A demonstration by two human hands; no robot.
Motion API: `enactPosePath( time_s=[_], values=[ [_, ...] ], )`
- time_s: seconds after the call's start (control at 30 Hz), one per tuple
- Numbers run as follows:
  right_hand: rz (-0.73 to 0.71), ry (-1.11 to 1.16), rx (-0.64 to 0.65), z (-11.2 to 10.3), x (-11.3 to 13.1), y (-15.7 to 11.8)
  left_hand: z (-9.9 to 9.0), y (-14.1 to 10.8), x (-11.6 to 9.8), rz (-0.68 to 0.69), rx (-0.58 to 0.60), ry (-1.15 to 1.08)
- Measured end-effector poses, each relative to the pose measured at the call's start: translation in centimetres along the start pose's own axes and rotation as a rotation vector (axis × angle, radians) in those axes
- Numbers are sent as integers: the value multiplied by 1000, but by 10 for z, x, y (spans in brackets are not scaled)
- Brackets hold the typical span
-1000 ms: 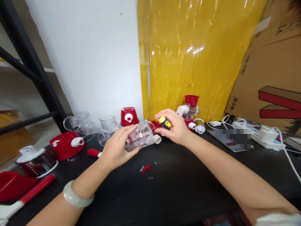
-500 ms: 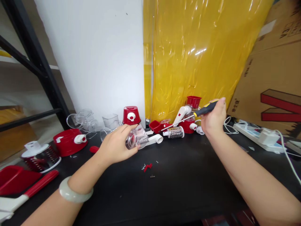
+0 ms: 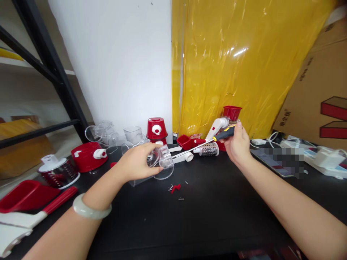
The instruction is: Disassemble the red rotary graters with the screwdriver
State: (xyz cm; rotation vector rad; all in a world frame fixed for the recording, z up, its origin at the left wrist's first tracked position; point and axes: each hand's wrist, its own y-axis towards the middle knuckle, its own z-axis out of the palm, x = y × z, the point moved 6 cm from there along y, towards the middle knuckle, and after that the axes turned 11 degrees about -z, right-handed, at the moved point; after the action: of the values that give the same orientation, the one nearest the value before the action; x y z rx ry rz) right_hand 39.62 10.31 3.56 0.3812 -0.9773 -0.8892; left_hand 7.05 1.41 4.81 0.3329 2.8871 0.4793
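My left hand [image 3: 141,162] is wrapped round a clear plastic part [image 3: 166,157] above the black table. My right hand [image 3: 238,144] grips a screwdriver [image 3: 225,134] with a black and yellow handle; its long shaft points left, and the tip is close to the clear part. Whether the tip touches it I cannot tell. Beyond the shaft lie a white arm [image 3: 184,157] and a metal grater drum [image 3: 208,149]. A small red piece [image 3: 176,188] and several screws rest on the table in front.
Red housings [image 3: 88,157], a white-topped drum [image 3: 58,171] and a red scoop [image 3: 25,196] stand at the left. At the right are a phone [image 3: 276,162] and a white power strip [image 3: 311,155] with cables. A cardboard box [image 3: 311,94] leans behind them.
The screwdriver and my right hand have come closer to the clear part in my left hand. The view has turned a little, and the phone at the right now shows more.
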Motion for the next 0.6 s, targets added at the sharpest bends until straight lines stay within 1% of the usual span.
enactPosePath(
  time_s=[0.2,0.33,0.47,0.6],
  values=[
    [39,29,10,0,-6,-2,-2,0,-1,74,-3,-57],
    [57,41,21,0,-7,-2,2,2,-2,120,-13,-107],
    [75,16,54,0,-11,-3,7,4,1,165,-19,-158],
    [134,17,126,3,-16,-7,10,6,3,174,-25,-167]
  ],
)
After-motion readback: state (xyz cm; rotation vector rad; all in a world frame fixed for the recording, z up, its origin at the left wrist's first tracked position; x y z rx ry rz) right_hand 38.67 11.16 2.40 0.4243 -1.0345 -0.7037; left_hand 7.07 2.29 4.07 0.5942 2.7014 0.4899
